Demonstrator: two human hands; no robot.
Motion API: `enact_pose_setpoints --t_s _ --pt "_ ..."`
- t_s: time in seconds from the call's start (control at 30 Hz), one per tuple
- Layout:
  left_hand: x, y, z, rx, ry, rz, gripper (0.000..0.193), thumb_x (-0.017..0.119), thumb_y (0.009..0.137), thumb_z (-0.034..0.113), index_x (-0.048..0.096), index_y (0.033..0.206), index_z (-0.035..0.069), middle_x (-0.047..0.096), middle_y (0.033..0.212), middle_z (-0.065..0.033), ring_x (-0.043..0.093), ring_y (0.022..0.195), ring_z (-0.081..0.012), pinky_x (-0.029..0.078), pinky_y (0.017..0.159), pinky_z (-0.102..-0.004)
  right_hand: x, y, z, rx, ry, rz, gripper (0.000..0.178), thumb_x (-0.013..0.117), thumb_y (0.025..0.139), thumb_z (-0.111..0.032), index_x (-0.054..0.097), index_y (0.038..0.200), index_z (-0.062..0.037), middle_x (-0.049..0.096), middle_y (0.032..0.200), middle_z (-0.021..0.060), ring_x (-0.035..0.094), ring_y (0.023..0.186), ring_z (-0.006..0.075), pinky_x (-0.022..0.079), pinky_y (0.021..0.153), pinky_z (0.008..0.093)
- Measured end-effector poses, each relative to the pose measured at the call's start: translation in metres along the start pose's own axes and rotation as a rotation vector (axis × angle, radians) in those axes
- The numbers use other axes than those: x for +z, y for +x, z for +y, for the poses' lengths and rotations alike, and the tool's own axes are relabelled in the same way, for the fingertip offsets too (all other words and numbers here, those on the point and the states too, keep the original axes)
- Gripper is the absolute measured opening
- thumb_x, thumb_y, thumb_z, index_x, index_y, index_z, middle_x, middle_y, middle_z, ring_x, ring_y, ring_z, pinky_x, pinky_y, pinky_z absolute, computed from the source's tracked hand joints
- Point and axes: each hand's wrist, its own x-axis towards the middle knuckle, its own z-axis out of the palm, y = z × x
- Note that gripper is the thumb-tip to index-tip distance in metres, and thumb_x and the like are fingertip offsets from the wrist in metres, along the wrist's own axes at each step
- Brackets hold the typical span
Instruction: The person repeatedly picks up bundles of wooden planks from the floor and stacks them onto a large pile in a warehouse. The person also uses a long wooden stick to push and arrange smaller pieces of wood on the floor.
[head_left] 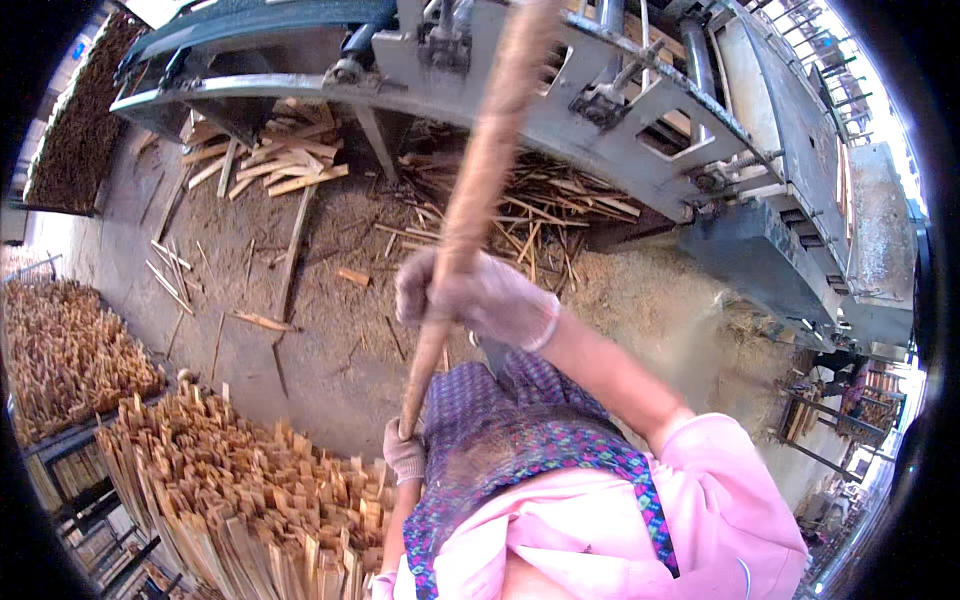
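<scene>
A long, round wooden pole (470, 205) slants up in front of my body and leaves the picture at the top edge. Its far end is out of view, so I cannot tell whether anything is fixed to it. My right hand (490, 300), in a pale knitted glove, is closed around the middle of the pole. Lower down, by my left hip, my left hand (404, 455) grips the near part in a similar glove. A patterned apron (510, 440) and pink sleeves show below.
Upright bundles of wood strips (250, 490) stand close on my left, with another stack (75, 350) beyond. A large metal machine (640, 120) spans the far side. Loose wood offcuts (290, 160) and sawdust lie on the floor (340, 230).
</scene>
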Motion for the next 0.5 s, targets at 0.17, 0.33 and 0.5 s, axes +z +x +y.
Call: enact_pose_setpoints --t_s 0.17,0.33,0.5 --pt "0.013 -0.110 -0.132 -0.515 -0.089 -0.113 0.028 0.070 0.083 0.017 0.067 0.109 0.009 0.070 0.098 -0.0185 0.068 0.094 -0.0387 0.053 0.081 -0.0442 0.052 0.031 0.093 0.382 0.069 0.192 0.014 0.077 0.091 -0.018 0.072 0.096 -0.0063 0.073 0.085 0.0057 0.068 0.077 0.0136 0.052 0.070 0.0282" --pt "0.002 -0.239 -0.168 -0.792 0.030 -0.270 0.030 0.071 0.082 0.018 0.067 0.110 0.010 0.071 0.099 -0.0191 0.069 0.094 -0.0391 0.054 0.081 -0.0444 0.049 -0.002 0.220 0.716 0.038 0.285 0.019 0.075 0.093 -0.026 0.072 0.086 -0.0079 0.069 0.076 0.0038 0.063 0.066 0.0151 0.047 0.059 0.0307" --pt "-0.013 -0.350 -0.161 -1.010 0.149 -0.483 0.031 0.072 0.082 0.020 0.068 0.111 0.010 0.071 0.100 -0.0197 0.069 0.095 -0.0395 0.054 0.081 -0.0447 -0.009 -0.042 0.291 0.955 0.174 0.617 0.018 0.073 0.092 -0.023 0.069 0.085 -0.0076 0.065 0.071 0.0048 0.061 0.061 0.0190 0.049 0.058 0.0342"
